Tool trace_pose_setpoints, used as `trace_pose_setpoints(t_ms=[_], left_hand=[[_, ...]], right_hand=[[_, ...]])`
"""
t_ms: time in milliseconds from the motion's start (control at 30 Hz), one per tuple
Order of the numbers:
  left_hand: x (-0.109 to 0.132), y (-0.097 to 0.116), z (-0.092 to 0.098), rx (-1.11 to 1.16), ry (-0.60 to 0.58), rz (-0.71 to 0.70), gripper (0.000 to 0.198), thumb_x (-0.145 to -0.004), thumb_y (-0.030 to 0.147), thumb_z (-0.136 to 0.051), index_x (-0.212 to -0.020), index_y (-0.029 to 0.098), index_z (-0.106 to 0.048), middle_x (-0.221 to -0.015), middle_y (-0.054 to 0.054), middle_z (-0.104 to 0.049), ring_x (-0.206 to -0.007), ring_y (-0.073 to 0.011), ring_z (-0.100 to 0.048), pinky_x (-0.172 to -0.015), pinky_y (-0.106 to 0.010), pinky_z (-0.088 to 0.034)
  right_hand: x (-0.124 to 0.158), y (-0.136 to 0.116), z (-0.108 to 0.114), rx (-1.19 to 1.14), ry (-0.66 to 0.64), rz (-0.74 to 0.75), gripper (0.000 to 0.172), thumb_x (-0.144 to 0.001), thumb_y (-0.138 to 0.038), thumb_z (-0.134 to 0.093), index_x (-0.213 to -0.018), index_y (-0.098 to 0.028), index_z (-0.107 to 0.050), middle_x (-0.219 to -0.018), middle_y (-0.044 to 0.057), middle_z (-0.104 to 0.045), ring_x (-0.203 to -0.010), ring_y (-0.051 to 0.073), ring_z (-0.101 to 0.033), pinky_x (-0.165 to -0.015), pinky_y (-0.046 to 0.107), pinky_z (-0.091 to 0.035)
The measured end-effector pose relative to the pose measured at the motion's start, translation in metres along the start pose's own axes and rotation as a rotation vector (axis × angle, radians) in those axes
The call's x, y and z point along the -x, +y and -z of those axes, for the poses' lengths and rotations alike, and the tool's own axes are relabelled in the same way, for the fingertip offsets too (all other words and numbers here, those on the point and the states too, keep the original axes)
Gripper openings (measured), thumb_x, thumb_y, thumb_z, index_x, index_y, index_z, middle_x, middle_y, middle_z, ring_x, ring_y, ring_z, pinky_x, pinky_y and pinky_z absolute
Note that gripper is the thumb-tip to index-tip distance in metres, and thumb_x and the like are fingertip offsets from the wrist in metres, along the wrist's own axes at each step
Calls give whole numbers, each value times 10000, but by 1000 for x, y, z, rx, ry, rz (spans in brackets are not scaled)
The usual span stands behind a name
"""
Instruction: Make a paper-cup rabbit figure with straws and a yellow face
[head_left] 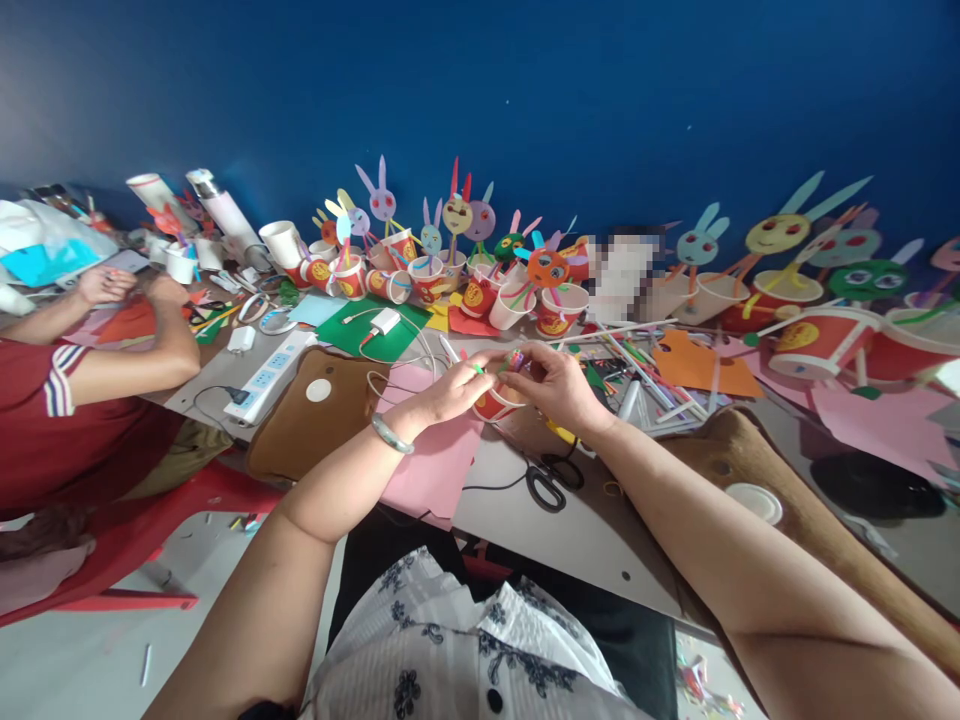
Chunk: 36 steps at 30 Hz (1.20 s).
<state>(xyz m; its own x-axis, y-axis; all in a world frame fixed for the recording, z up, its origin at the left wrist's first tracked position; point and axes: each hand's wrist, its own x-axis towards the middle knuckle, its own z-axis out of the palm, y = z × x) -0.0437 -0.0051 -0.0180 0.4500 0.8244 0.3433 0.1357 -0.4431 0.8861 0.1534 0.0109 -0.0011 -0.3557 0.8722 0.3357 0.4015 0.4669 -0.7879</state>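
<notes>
My left hand [454, 390] and my right hand [559, 388] meet above the table with their fingers pinched together. Between the fingertips is a small green and purple piece [514, 360], too small to make out fully; both hands seem to grip it. A bit of green also shows at the left fingers. Right below them is a red and white paper cup [496, 404], partly covered by the hands; whether they hold it too, I cannot tell. Pink paper [431, 440] lies under my left forearm, and black-handled scissors [553, 480] lie nearer the table's front edge.
Paper cups bearing rabbit-faced figures [457, 215] line the blue wall. A white power strip [271, 378] and a brown cushion [319, 415] are to the left. Several markers [667, 385] and orange paper [705, 365] lie right. Far left, a co-worker's arm [135, 360] reaches over the table.
</notes>
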Motion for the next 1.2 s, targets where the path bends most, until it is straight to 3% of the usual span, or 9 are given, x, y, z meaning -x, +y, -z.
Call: trace_pose_setpoints(t_ms=[100,233,400,533,600,700,867,1067,1200], left_hand=[[-1,2,2,-26,42,27,246,-934,245,-491,-1049,179,-699,-1109,-93,-731,-1094,-220,-659,-994,-362,-522],[-4,3,2,-57,74,51,155,-904,211,-527,-818,165,-648,-887,-47,-695,-852,-160,-627,-812,-292,-524],[-5,5,4,-2,82,96,159,-912,286,-617,-871,143,-673,-889,-47,-696,-843,-150,-631,-779,-264,-503],[-4,2,7,16,127,125,206,-916,337,-641,-918,136,-690,-913,-55,-715,-846,-154,-643,-759,-254,-496],[-4,0,7,27,142,137,228,-915,359,-647,-951,139,-696,-931,-55,-726,-841,-150,-646,-756,-250,-494],[-5,-4,7,46,172,151,245,-905,377,-653,-919,136,-692,-892,-49,-718,-812,-148,-636,-754,-257,-491],[-8,-6,9,61,211,193,227,-871,357,-664,-821,135,-665,-808,-22,-672,-763,-134,-596,-725,-254,-469],[-6,-2,13,13,246,205,190,-874,326,-674,-797,153,-652,-742,5,-646,-716,-122,-571,-699,-249,-478],[-6,-4,15,20,205,194,202,-873,352,-673,-837,153,-664,-758,7,-645,-697,-114,-558,-689,-248,-466]], right_hand=[[1,0,-2,-74,39,-45,374,-730,-454,-777,-904,-209,-556,-733,-32,-557,-620,108,-414,-582,254,-338],[-2,2,2,-136,9,-67,454,-695,-520,-829,-852,-219,-528,-755,-16,-581,-625,109,-433,-568,254,-364],[-9,5,19,-210,-102,-116,456,-713,-593,-799,-846,-213,-586,-724,4,-614,-637,137,-527,-575,270,-419],[-12,1,37,81,-65,-79,327,-824,-499,-666,-792,-177,-705,-594,-1,-592,-563,123,-483,-553,270,-369],[-12,-1,42,191,-129,-50,268,-814,-414,-645,-813,-171,-758,-565,-1,-604,-551,124,-490,-554,268,-364],[-11,-3,41,242,-259,-28,235,-777,-343,-640,-860,-178,-785,-627,10,-679,-577,135,-550,-576,261,-390],[-9,1,32,278,-288,27,209,-811,-354,-605,-770,-181,-715,-675,25,-703,-624,148,-588,-614,255,-411],[-11,2,40,308,-413,26,268,-874,-348,-549,-963,-168,-726,-677,30,-707,-609,156,-604,-623,257,-419],[-12,1,47,354,-506,-11,325,-899,-319,-531,-1117,-179,-728,-681,17,-713,-585,153,-622,-642,258,-445]])
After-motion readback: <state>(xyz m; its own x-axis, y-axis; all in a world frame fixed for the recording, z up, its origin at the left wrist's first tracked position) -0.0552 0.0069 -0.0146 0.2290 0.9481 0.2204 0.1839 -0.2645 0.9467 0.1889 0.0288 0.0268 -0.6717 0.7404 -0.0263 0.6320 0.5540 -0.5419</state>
